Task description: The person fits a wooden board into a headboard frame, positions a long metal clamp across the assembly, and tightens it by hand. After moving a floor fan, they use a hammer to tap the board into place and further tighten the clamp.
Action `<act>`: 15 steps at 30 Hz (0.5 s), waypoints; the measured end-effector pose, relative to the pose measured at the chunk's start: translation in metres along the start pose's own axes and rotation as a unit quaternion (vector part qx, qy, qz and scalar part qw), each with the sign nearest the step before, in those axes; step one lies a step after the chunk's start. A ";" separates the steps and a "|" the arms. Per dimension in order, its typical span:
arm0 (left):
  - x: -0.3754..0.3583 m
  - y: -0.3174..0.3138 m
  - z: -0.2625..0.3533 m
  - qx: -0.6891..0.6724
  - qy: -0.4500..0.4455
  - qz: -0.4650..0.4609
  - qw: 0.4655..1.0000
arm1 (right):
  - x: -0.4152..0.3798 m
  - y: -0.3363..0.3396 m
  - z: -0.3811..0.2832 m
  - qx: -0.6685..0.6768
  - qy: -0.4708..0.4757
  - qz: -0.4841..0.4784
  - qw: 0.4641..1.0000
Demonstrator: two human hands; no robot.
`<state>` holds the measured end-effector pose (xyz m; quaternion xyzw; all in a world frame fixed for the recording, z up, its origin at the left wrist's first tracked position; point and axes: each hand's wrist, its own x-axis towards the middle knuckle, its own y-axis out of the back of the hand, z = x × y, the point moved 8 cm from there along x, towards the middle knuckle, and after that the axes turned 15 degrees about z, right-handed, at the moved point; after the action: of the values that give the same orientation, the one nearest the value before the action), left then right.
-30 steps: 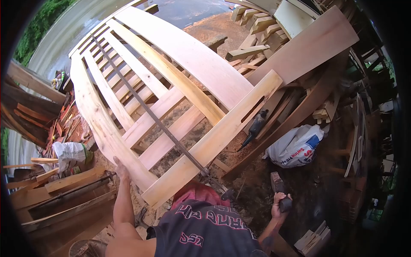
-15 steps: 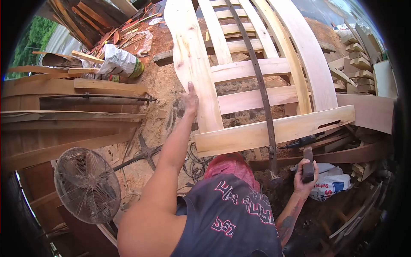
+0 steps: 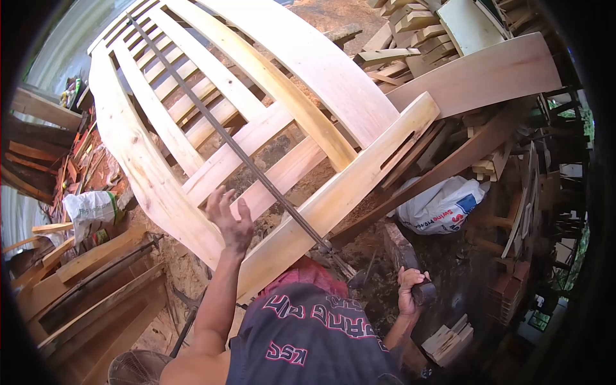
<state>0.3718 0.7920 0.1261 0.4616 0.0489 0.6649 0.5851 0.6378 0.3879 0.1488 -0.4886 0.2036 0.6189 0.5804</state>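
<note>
A large pale wooden frame (image 3: 151, 183) with long slats and crosspieces lies in front of me. A slotted end board (image 3: 346, 196) runs across its near end. Along its length stretches a dark metal bar clamp (image 3: 221, 131), its screw end close to my chest. My left hand (image 3: 231, 223) hovers over the near left corner of the frame, fingers spread, with nothing in it. Low on the right, my right hand (image 3: 409, 289) is wrapped round a long dark wooden block (image 3: 401, 249), clear of the frame.
A white printed sack (image 3: 443, 202) lies to the right, below a curved brown board (image 3: 478, 77). Stacked wood offcuts (image 3: 420, 29) stand at the back right. At left are leaning planks (image 3: 96, 282), another sack (image 3: 93, 215) and a fan (image 3: 136, 369) at the lower edge.
My view has turned, so the frame now slants up to the left. My left hand has let go of the frame's left side board and opened. My right hand, still holding the block, is lower.
</note>
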 end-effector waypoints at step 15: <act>-0.133 -0.109 0.187 -0.141 -0.290 -0.501 0.803 | 0.082 -0.233 -0.076 -0.326 0.587 -0.022 0.741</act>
<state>0.5626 0.6281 0.0924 0.4564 0.0068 0.1142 0.8824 0.8917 0.4247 0.1193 -0.9188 0.2795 0.2249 0.1647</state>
